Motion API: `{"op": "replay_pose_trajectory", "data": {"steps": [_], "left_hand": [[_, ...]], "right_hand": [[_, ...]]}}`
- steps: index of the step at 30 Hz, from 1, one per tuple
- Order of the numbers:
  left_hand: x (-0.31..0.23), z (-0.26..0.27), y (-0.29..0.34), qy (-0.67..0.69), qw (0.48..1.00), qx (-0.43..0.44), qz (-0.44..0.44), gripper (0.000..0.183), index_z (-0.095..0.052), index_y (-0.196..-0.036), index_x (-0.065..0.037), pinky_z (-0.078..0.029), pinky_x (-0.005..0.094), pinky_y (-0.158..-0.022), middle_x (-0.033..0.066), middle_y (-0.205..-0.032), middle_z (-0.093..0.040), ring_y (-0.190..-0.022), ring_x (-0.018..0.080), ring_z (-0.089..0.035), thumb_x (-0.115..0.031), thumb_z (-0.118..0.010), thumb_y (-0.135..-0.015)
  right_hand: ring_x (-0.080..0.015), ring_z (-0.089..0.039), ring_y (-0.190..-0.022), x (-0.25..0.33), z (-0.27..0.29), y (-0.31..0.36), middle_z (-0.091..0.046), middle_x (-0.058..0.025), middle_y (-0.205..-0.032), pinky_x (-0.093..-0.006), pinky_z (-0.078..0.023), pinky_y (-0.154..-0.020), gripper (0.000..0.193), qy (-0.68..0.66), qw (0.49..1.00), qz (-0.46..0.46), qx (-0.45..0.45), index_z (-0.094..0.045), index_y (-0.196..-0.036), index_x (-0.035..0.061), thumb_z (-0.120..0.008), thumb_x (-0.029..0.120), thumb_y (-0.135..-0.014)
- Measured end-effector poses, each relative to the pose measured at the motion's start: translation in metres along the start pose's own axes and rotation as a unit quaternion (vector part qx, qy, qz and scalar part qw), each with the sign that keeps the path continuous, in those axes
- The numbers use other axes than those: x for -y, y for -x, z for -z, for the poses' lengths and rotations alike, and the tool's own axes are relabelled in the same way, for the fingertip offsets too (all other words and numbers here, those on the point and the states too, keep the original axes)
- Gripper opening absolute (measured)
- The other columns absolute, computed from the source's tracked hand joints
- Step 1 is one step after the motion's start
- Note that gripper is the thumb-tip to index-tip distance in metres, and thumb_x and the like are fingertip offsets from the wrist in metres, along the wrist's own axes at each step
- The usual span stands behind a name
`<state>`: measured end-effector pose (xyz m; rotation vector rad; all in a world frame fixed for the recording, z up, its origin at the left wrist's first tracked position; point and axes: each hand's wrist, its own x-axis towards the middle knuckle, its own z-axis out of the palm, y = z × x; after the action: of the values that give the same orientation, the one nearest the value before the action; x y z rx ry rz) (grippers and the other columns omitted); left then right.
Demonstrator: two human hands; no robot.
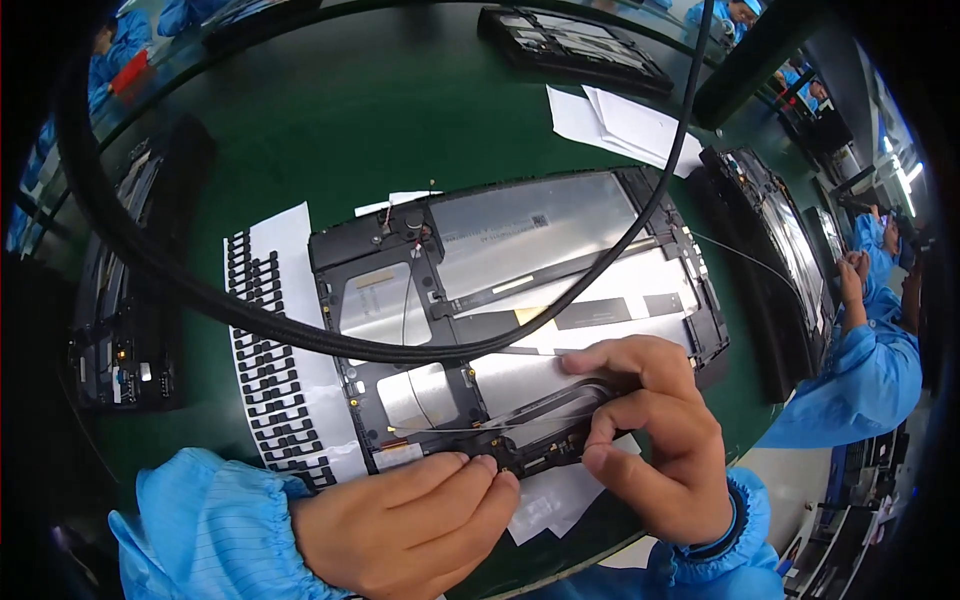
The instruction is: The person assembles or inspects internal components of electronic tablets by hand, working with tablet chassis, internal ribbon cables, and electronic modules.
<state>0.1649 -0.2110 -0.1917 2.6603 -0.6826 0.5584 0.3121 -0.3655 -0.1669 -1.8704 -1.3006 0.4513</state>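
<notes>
Thick black cable (400, 353) loops across the view, closest to the camera, its sheath faintly ribbed. Beyond it spreads a smooth, dark green bench (380, 120), curved by the lens. At the far left, workers in blue (125, 45) appear past the bench edge, and a long black unit (125, 290) lies with small metal parts at its near end.

Next comes a glossy white sheet (290, 232) carrying rows of small, flat black pieces (280, 395). Beside it, in the middle of the bench, lies the shallow black frame (322, 255); its recesses hold smooth silver plates (535, 225), dark strips and thin pale wires (555, 415).

The person's left hand (410, 525) has its fingers bunched against the frame's near edge; whether they grasp anything cannot be told. The right hand (680, 445) curls over the frame's near right part, thumb and fingers bent close beside the wires; whether they pinch one is unclear. Gathered blue cuffs circle both wrists.

Farther right, folded white papers (635, 130) lie near another black unit (770, 250) with silvery panels, and a co-worker in blue (850, 370) sits beside the bench.
</notes>
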Motion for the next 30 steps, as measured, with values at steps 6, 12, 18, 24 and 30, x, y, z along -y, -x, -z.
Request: {"op": "replay_pose_trajectory", "data": {"steps": [6,12,18,24,30], "left_hand": [[-0.002,0.005,0.002,-0.026,0.999,0.019,-0.010,0.021,-0.062,-0.086,0.004,-0.049,0.0303,-0.069,0.0125,-0.094,-0.057,-0.085,0.0241,-0.056,-0.002,-0.058,-0.066],[-0.002,-0.003,-0.009,-0.034,0.999,0.014,-0.008,0.019,-0.061,-0.087,0.004,-0.049,0.0294,-0.069,0.0138,-0.103,-0.057,-0.093,0.0269,-0.055,-0.003,-0.054,-0.072],[-0.004,-0.002,-0.009,-0.037,0.999,0.030,0.007,0.018,-0.061,-0.088,0.005,-0.049,0.0269,-0.070,0.0129,-0.105,-0.056,-0.095,0.0258,-0.054,-0.003,-0.052,-0.075],[-0.004,-0.006,-0.007,-0.041,0.999,0.028,0.004,0.017,-0.061,-0.088,0.004,-0.049,0.0261,-0.070,0.0128,-0.104,-0.056,-0.095,0.0256,-0.054,-0.003,-0.052,-0.075],[0.000,-0.011,-0.004,-0.030,0.999,-0.029,-0.009,0.021,-0.059,-0.089,0.007,-0.046,0.0312,-0.079,0.0159,-0.104,-0.055,-0.096,0.0282,-0.053,-0.006,-0.050,-0.075]], "right_hand": [[-0.0290,-0.043,-0.096,0.002,-0.005,-0.001,-0.052,-0.0142,-0.106,-0.0365,-0.031,-0.083,0.009,0.027,1.000,0.015,-0.005,-0.053,-0.068,0.0030,-0.059,0.002,-0.061],[-0.0290,-0.047,-0.094,0.000,-0.007,0.001,-0.054,-0.0139,-0.102,-0.0363,-0.035,-0.082,0.011,0.015,0.999,0.008,-0.028,-0.055,-0.067,0.0024,-0.062,0.000,-0.059],[-0.0299,-0.055,-0.087,-0.004,0.002,0.007,-0.058,-0.0150,-0.095,-0.0363,-0.041,-0.079,0.013,0.006,0.998,0.019,-0.055,-0.061,-0.066,-0.0003,-0.066,-0.001,-0.054],[-0.0283,-0.054,-0.084,0.000,0.000,0.003,-0.057,-0.0142,-0.093,-0.0337,-0.041,-0.073,0.018,0.030,0.997,0.052,-0.038,-0.061,-0.069,0.0010,-0.067,-0.002,-0.052],[-0.0263,-0.052,-0.078,-0.002,-0.006,0.003,-0.058,-0.0108,-0.084,-0.0335,-0.042,-0.069,0.021,0.070,0.991,0.103,-0.056,-0.060,-0.070,-0.0001,-0.064,-0.006,-0.051]]}}
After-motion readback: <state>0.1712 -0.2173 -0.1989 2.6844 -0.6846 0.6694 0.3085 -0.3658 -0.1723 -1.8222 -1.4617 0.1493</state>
